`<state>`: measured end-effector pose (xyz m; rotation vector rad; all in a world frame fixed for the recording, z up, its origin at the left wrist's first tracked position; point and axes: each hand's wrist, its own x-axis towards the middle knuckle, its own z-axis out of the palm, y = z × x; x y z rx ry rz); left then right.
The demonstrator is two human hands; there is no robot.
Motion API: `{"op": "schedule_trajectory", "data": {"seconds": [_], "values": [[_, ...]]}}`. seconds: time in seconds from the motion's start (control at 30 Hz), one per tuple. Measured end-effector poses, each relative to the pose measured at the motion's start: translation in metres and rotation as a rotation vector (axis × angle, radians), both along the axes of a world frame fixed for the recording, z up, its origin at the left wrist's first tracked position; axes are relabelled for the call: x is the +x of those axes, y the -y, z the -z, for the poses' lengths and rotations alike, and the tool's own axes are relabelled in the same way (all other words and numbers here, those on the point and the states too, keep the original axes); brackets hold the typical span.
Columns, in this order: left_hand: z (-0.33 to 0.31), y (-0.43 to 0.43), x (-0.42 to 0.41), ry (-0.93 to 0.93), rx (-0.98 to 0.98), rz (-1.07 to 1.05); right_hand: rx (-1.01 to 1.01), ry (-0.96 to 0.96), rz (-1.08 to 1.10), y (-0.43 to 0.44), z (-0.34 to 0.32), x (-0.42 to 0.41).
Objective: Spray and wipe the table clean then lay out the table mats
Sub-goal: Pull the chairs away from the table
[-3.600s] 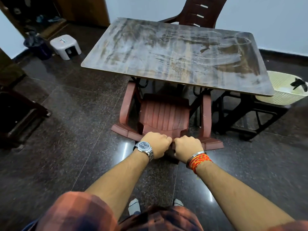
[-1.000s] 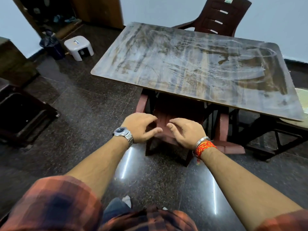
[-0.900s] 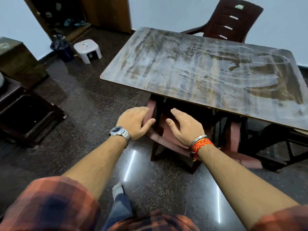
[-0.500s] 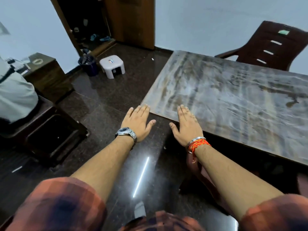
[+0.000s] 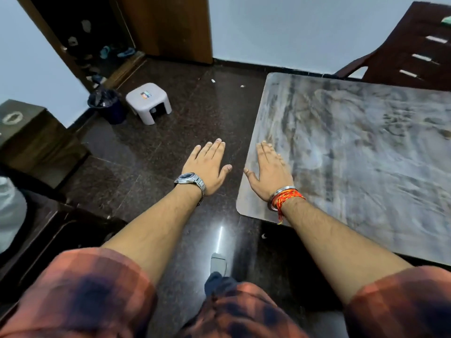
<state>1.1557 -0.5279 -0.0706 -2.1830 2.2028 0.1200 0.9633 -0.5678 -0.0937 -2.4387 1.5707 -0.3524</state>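
Held left hand [image 5: 207, 167] over floor [image 5: 158, 147], right hand [image 5: 268, 174] above near-left tabletop [image 5: 353, 179] corner, with fingers [image 5: 218, 148] straight, gripping nothing. Saw no mats; probably needed to fetch them with dry hands.

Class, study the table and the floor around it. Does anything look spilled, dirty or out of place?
The table top is smeared all over with whitish streaks and swirls. Two small pale scraps lie on the dark floor beyond its far corner. Nothing else stands out.
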Motion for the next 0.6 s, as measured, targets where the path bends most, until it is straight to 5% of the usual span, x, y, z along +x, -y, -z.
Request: {"op": "schedule_trajectory", "data": {"seconds": [0.6], "values": [[0.004, 0.358, 0.112, -0.004, 0.090, 0.361, 0.099, 0.032, 0.480, 0.286, 0.019, 0.105]]}}
